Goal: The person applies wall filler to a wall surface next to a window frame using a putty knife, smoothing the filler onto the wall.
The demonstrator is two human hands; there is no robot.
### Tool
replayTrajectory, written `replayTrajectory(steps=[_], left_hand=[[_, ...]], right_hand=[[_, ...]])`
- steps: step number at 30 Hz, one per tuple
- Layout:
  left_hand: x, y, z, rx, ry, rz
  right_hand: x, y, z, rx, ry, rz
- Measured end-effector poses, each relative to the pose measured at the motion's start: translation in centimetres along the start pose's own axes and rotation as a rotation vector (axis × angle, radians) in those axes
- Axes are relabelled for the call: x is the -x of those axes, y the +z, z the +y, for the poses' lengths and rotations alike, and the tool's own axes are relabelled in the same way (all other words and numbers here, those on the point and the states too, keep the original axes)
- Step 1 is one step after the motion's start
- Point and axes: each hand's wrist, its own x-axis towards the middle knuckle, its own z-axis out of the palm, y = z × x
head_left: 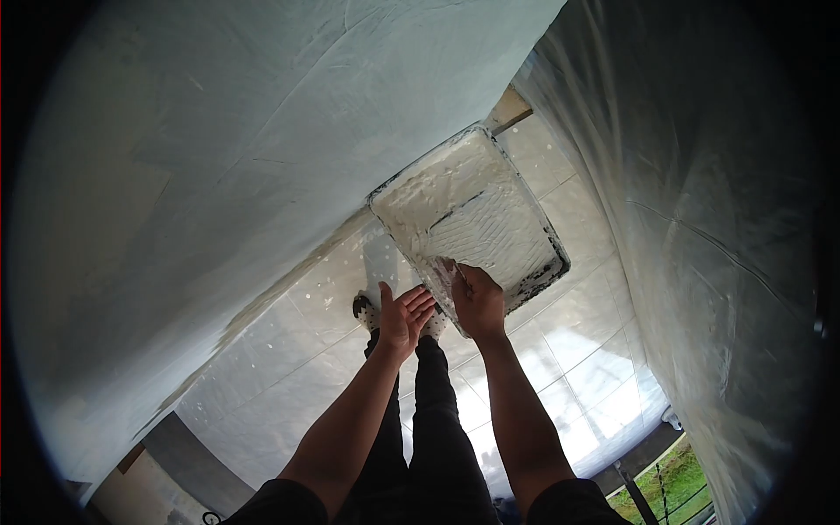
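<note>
**Site Surroundings: Observed Condition**

Translucent plastic sheeting (700, 219) hangs in creased folds along the right side. The tiled floor (573, 350) is pale, spotted with light specks, and carries bright reflections at lower right. Green grass (684, 472) is visible at the lower right edge, beside dark bars (636, 494). A tan block (508, 107), material undetermined, shows near the sheeting's upper end.

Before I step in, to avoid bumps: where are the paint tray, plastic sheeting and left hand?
Paint tray (541, 278), head view, rim.
Plastic sheeting (700, 219), head view, middle.
Left hand (402, 324), head view, palm.
</note>
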Motion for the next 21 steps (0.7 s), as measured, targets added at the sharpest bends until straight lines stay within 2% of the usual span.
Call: replayTrajectory(steps=[5,8,11,16,20,21], left_hand=[[0.0,0.0,-0.3,-0.004,0.010,-0.006],[0.1,0.1,0.0,-0.009,0.014,-0.003],[-0.1,-0.1,-0.2,0.003,0.003,-0.006],[0.0,-0.2,-0.2,0.016,0.004,-0.013],[0.0,0.0,-0.5,0.029,0.012,-0.013],[0.0,0.0,-0.3,0.035,0.014,-0.009]], right_hand=[[-1.1,0.7,0.1,0.048,-0.043,-0.056],[-1.7,0.5,-0.3,-0.060,0.071,0.025],[-1.5,0.4,-0.2,-0.048,0.002,-0.077],[-0.5,-0.7,-0.3,-0.083,0.062,0.064],[1.1,-0.2,0.7,0.046,0.001,-0.054],[1.3,-0.6,0.6,0.022,0.018,-0.011]])
